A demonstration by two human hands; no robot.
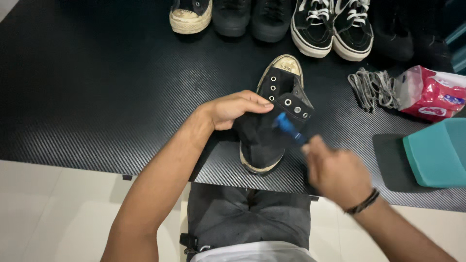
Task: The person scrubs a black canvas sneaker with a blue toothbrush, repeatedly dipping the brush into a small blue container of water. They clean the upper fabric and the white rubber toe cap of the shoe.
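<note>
On the ribbed black table [97, 97], your left hand [235, 109] grips the canvas shoe [272, 121]; your right hand [337, 172] clasps a blue brush [287, 127], laces [371, 87] and more shoes [330, 26] nearby.

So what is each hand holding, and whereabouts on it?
The left hand grips the black lace-less sneaker by its side near the eyelets. The right hand holds a blue brush by its handle end, blurred.

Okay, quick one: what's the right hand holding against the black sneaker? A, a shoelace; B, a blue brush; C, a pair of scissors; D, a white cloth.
B: the right hand holds a blue brush, blurred, against the black sneaker, which the left hand steadies.
</note>
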